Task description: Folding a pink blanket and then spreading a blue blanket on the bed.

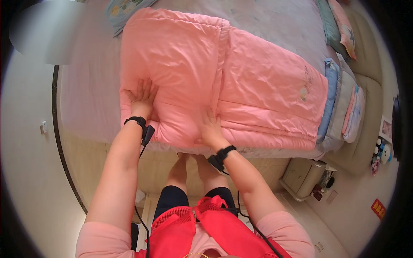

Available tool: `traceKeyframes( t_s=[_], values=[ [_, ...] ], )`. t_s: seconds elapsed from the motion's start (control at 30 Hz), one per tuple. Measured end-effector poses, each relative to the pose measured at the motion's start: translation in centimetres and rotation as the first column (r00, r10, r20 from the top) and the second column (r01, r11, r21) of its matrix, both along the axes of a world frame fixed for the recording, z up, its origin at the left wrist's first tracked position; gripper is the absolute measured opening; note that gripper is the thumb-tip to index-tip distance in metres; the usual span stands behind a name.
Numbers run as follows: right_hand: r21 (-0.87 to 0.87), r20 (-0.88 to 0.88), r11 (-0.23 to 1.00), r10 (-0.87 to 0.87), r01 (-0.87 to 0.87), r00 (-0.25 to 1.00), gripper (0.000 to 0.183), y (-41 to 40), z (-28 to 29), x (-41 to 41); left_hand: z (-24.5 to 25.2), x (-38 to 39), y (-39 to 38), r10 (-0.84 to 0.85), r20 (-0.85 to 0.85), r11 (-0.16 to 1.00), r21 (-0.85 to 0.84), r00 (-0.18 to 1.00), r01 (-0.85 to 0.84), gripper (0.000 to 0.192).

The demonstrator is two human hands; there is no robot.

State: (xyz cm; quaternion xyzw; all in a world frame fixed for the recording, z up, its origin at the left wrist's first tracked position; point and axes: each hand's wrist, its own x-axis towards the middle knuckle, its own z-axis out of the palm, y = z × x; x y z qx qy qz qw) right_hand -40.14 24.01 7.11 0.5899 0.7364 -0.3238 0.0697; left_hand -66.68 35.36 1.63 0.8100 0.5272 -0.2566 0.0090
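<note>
A thick pink quilt [180,64] lies folded on the bed, its left part doubled over and its right part flatter, with small embroidery near the far right end. My left hand [142,96] presses flat on the quilt's left part, close to its edge, fingers spread. Lower and to the right, my right hand [211,129] rests on the quilt near the bed's front edge, beside the seam between the two parts. Its fingers are apart and slightly blurred. Neither hand grips the fabric visibly. Both wrists wear black straps with cables.
A pale bedsheet [87,96] covers the mattress. Pillows [345,29] and folded bedding [353,113] lie by the beige headboard [367,87]. A nightstand [303,177] stands at right, holding small items. A floral cloth [124,13] lies beyond the quilt. My legs are against the bed's side.
</note>
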Motion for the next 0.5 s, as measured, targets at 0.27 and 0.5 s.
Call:
traceKeyframes(
  t_s=[0.27,0.5],
  values=[
    [0.061,-0.111,0.997,-0.032,0.039,0.993,0.111,1.1,-2.7,-1.3,-0.4,-1.8,-0.7,0.068,0.033,0.997,0.030,0.997,-0.069,0.127],
    [-0.018,-0.069,1.000,-0.005,0.004,0.998,0.102,0.9,0.7,1.8,6.2,3.2,-1.9,0.189,0.000,0.979,-0.073,0.982,-0.189,0.131]
  ],
)
